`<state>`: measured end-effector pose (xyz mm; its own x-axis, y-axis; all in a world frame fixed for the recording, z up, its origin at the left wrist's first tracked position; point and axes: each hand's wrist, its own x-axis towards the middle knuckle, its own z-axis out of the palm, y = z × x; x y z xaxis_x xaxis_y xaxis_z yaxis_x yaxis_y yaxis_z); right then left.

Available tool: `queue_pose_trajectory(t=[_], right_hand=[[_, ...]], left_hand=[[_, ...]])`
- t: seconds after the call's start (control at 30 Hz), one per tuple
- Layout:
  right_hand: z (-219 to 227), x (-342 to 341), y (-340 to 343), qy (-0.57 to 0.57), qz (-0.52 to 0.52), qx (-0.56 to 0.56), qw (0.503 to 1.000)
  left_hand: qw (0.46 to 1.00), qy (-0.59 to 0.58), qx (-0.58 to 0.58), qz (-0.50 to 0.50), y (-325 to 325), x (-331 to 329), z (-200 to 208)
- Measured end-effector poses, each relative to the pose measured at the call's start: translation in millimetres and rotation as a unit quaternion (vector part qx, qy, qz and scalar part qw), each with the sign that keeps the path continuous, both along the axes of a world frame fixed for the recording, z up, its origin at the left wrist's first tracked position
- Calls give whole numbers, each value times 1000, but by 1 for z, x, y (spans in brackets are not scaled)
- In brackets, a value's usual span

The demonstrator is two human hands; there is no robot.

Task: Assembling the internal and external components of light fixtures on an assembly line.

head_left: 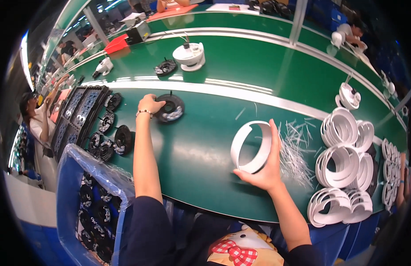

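My left hand (149, 105) reaches across the green table and grips the edge of a round black part (171, 109) with a hollow middle and a short stem sticking up. Fingers and thumb of my right hand (264, 170) wrap round a wide white plastic ring (251, 148), held tilted on its side with its opening toward me. Just right of that hand lies a loose heap of thin clear-white strips (296, 153). More black round parts (123, 139) like the left one lie on the table left of my left forearm.
Stacked white rings (338, 166) stand at the table's right. A lined blue bin (66, 199) of black parts sits at lower left, beside a dark tray (77, 111). Beyond a white rail, white round units (189, 55) rest on a green surface. Other people work farther off.
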<state>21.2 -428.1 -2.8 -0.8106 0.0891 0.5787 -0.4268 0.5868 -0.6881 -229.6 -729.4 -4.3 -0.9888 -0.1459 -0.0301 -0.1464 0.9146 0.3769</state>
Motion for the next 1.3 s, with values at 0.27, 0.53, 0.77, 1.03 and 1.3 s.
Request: queue_pose_trajectory(t=[0.27,0.53,0.77,1.03,1.3], right_hand=[[-13,-11,17,-20,-28,-340,940],[-5,-4,23,-49,-41,-169,984],[-6,-2,3,-87,-28,4,996],[-2,-2,2,-66,0,12,998],[1,-2,3,-52,21,57,997]], left_hand=[[799,80,539,-253,191,137,-25],[368,-407,784,-291,173,169,-14],[401,-431,804,-89,171,167,-19],[440,-370,815,-74,172,168,-22],[435,-381,812,-81,169,167,-24]])
